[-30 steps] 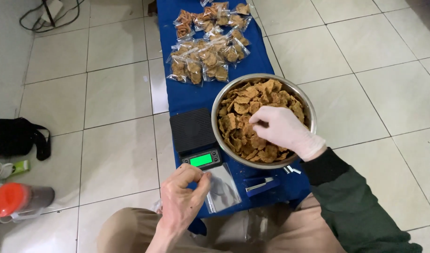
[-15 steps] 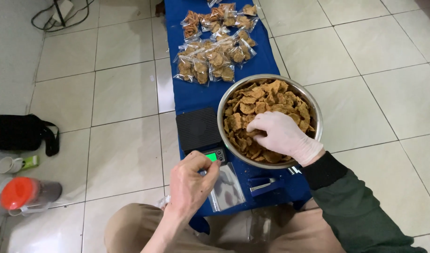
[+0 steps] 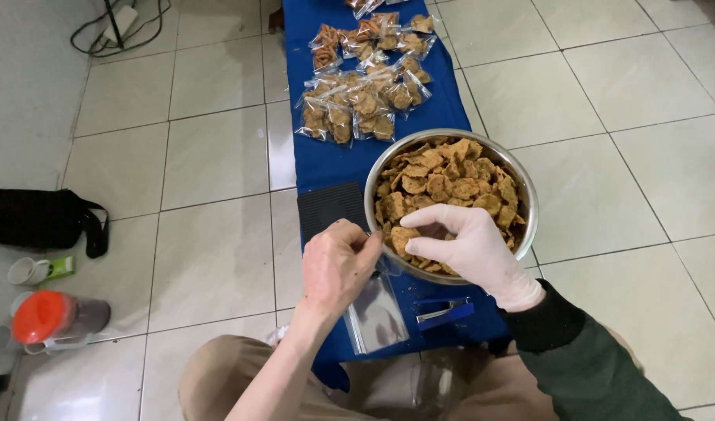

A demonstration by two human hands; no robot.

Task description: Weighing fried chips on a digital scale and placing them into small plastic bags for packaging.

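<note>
A steel bowl [image 3: 523, 184] full of brown chips [image 3: 443, 175] sits on a narrow blue table [image 3: 320, 160]. My right hand [image 3: 470, 248], in a white glove, is inside the bowl's near side with its fingers closed around a few chips. My bare left hand [image 3: 336, 267] hovers just left of the bowl rim, above a black scale [image 3: 330, 206], with its fingers pinched on the top of a clear plastic bag [image 3: 377, 316] that stretches toward me. The scale's display is hidden under that hand.
Several filled, sealed chip packets [image 3: 365, 101] lie at the table's far end. A blue stapler [image 3: 443, 312] lies near the front edge. On the tiled floor to the left are a black bag [image 3: 38, 218], an orange-lidded jug [image 3: 53, 320], a small cup [image 3: 26, 270] and cables [image 3: 116, 23].
My left hand has risen from the front edge to beside the bowl rim, covering the scale's green display. The gloved right hand has drawn toward the bowl's near edge with chips.
</note>
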